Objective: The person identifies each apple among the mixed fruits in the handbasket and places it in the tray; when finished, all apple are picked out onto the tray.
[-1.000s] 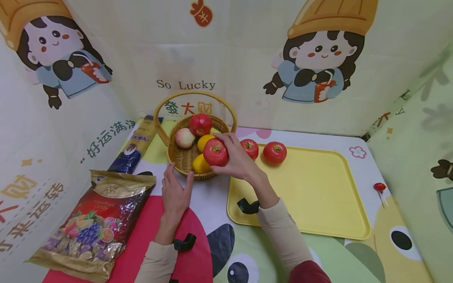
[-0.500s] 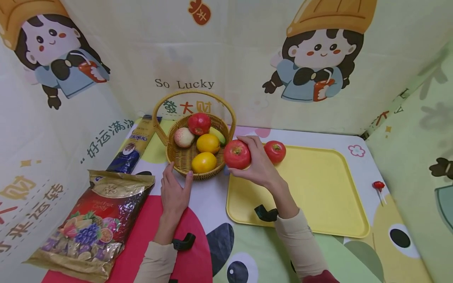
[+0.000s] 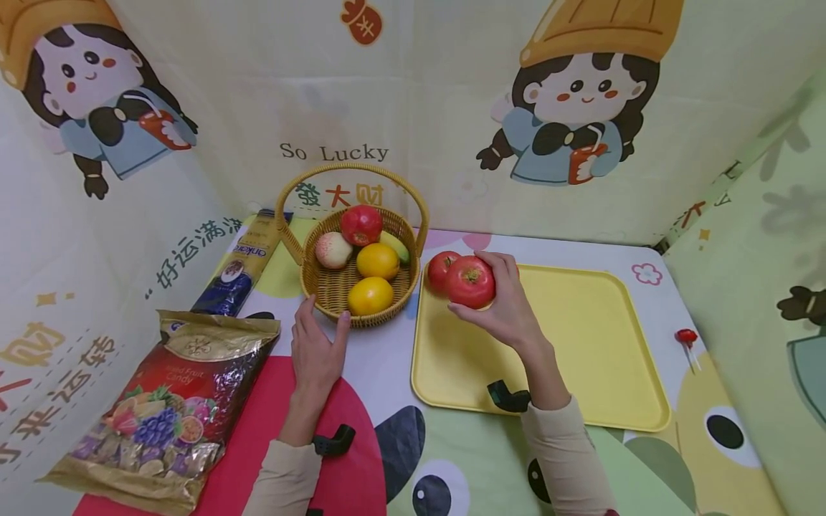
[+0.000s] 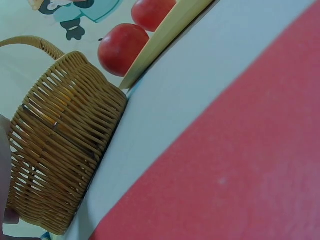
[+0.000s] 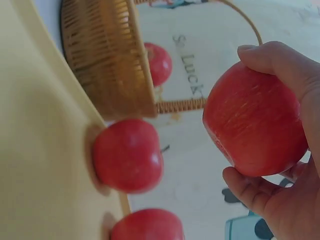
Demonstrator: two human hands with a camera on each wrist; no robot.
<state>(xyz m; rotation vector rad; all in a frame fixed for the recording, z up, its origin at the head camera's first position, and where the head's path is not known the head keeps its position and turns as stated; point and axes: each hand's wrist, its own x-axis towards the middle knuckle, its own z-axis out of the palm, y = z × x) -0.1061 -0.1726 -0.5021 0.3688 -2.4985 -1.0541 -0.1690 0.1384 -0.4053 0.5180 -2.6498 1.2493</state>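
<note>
Gripping fruit [image 3: 471,282] in right hand [image 3: 511,315] near tray's [image 3: 600,351] far-left corner; holding left hand [image 3: 319,358] half-spread. Facing printed sheet [image 3: 445,107] beyond table's [image 3: 387,365] far edge.

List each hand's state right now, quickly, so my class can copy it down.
Left hand: open, fingers relaxed at the basket's near rim.
Right hand: closed, holding a red fruit above the yellow tray.

The right hand [image 3: 510,304] has carried its apple [image 3: 471,282] rightward from above the basket [image 3: 335,287] to above the tray's [image 3: 581,344] far left part, uncovering the banana [image 3: 395,247] and, in the head view, mostly hiding the right tray apple [image 5: 147,226].
</note>
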